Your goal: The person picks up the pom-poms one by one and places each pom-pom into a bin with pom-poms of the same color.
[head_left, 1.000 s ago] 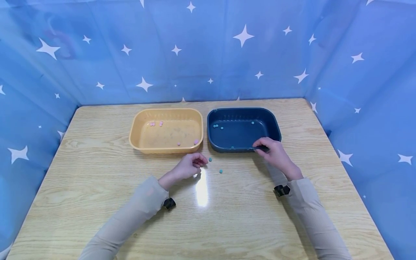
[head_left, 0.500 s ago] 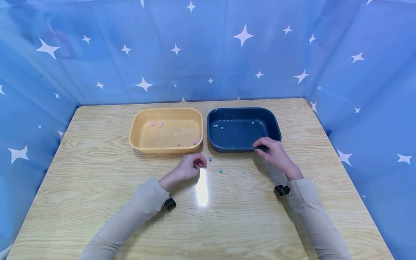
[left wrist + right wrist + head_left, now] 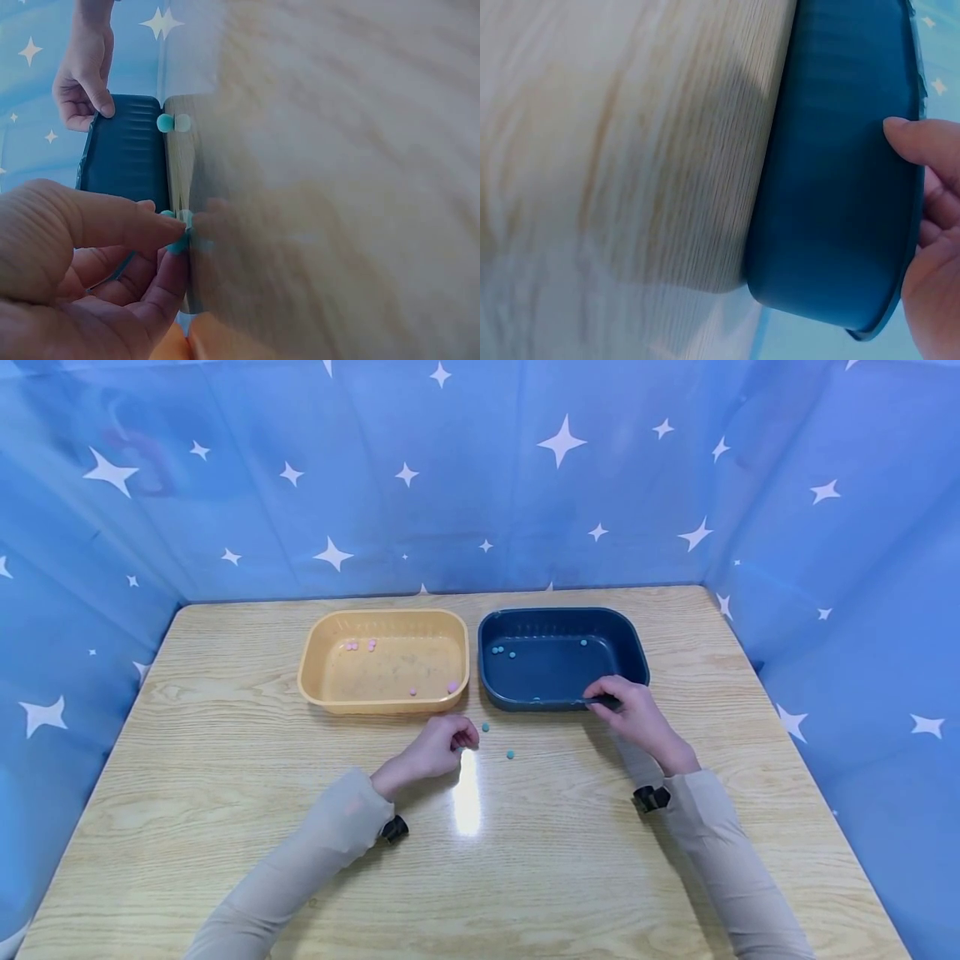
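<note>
In the head view my left hand (image 3: 441,746) is low over the table in front of the yellow bin. Its thumb and fingertip pinch a small teal ball (image 3: 178,244), seen best in the left wrist view. Two more teal balls lie on the table just beyond it: one teal ball (image 3: 485,727) close to the fingertips, another teal ball (image 3: 511,754) nearer the front. My right hand (image 3: 630,706) grips the front rim of the dark blue bin (image 3: 832,187), thumb outside and fingers curled over the edge.
The yellow bin (image 3: 382,706) stands left of the blue one and holds several pink balls (image 3: 372,646). Several teal balls (image 3: 512,655) lie inside the blue bin. A wooden table (image 3: 562,860) carries everything, with a blue starred curtain (image 3: 487,468) behind and at both sides.
My left hand has shifted slightly and its fingers have drawn together, with a teal ball now showing at the fingertips. The right hand keeps its grip on the blue bin's rim.
</note>
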Available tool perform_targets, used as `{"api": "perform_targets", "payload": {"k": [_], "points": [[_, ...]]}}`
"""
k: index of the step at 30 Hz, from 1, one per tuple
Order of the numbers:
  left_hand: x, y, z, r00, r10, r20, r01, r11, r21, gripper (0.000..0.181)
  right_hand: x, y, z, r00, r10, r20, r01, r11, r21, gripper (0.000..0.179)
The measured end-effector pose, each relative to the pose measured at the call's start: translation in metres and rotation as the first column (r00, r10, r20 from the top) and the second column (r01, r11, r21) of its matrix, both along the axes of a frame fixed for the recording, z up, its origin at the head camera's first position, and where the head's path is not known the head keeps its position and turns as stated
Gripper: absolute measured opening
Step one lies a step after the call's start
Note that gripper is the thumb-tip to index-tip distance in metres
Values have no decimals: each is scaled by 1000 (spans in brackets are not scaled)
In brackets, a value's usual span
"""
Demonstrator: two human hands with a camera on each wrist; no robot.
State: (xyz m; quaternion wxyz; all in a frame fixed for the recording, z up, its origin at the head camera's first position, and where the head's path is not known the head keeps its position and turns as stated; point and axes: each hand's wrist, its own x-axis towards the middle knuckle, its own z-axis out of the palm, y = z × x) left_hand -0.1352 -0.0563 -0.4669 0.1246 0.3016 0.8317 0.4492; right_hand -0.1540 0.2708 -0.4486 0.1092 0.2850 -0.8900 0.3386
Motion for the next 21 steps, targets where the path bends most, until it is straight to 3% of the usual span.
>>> {"api": "perform_targets", "payload": {"k": [6,14,21], "points": [[-1,-1,-2,1000,13,24,-14,1000,16,30,0,0,1,1000,0,1,0,1000,5,19],[-3,-4,0,980,82,179,-89,996,29,30,1,0,2,1000,6,4,-6,1000,-1,19],[-4,-5,3,978,103,182,-113,993,46,29,1,-1,2,1000,12,3,-12,1000,-8,20]]}}
